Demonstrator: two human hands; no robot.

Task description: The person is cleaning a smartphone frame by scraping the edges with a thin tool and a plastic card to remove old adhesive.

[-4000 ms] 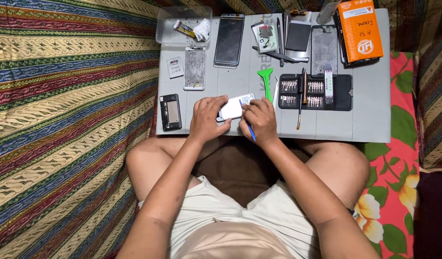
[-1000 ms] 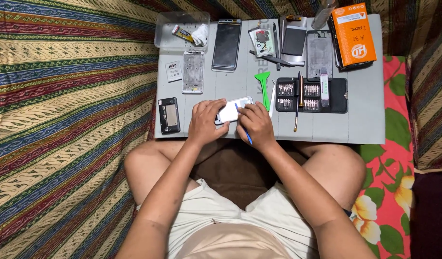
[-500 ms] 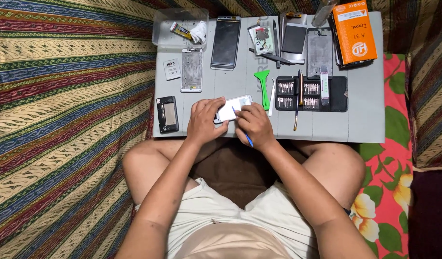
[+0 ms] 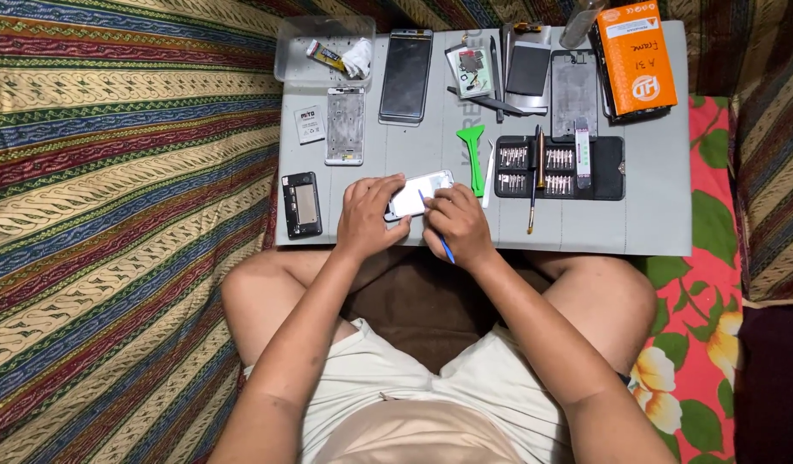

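White phone (image 4: 420,193): small, flat, pale face up, lying tilted on grey surface (image 4: 654,215) near front edge. Left hand (image 4: 368,216), grip clamped on its left end. Right hand (image 4: 455,225), grip pinched on blue tool (image 4: 441,241), tip at phone. Green pry tool (image 4: 473,155) just beside.

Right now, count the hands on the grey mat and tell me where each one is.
2. The left hand holds the small white phone part at the mat's near edge. The right hand is beside it, holding a thin blue tool against that part. No other hands show.
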